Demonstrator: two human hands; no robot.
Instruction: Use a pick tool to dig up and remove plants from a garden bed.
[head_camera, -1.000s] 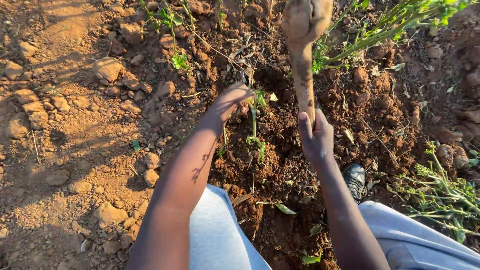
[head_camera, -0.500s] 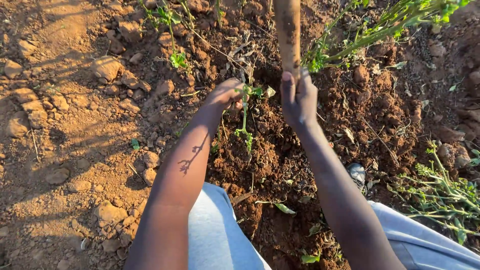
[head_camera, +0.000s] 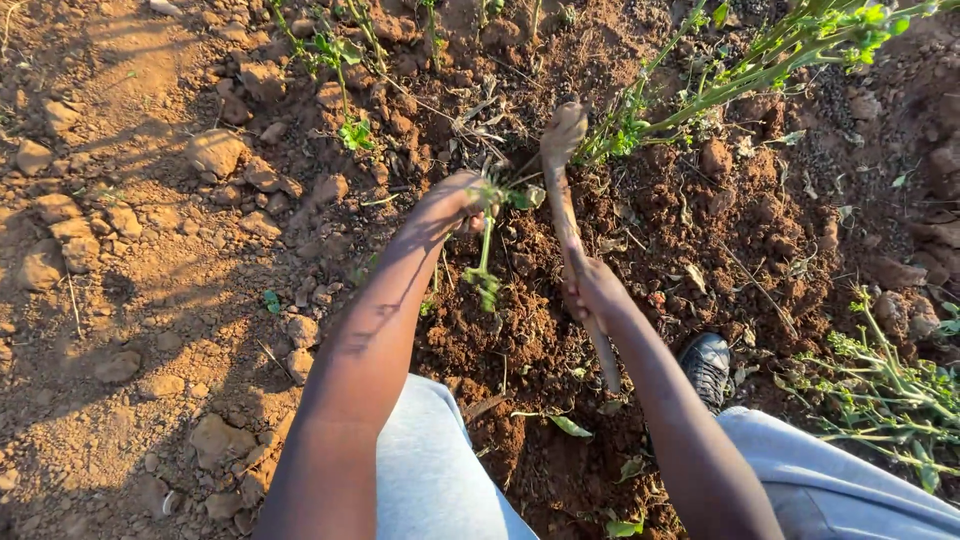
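Note:
My left hand (head_camera: 458, 200) is closed around a small green weed (head_camera: 487, 240) whose stem hangs down over the dark dug soil (head_camera: 520, 330). My right hand (head_camera: 592, 290) grips the middle of a soil-caked wooden stick (head_camera: 563, 190). The stick's knobbed far end rests in the earth just right of the weed, and its near end points back toward my knees. The two hands are about a hand's width apart.
Dry reddish clods and stones (head_camera: 215, 150) cover the ground to the left. Leafy green plants (head_camera: 760, 60) grow at the top right and more lie at the right edge (head_camera: 890, 390). My dark shoe (head_camera: 708, 365) and grey trousers (head_camera: 430, 470) fill the bottom.
The stick, raised high and close to the camera earlier, has swung down so its far end meets the soil beside the weed. My right hand dropped lower with it. My left hand stayed on the weed.

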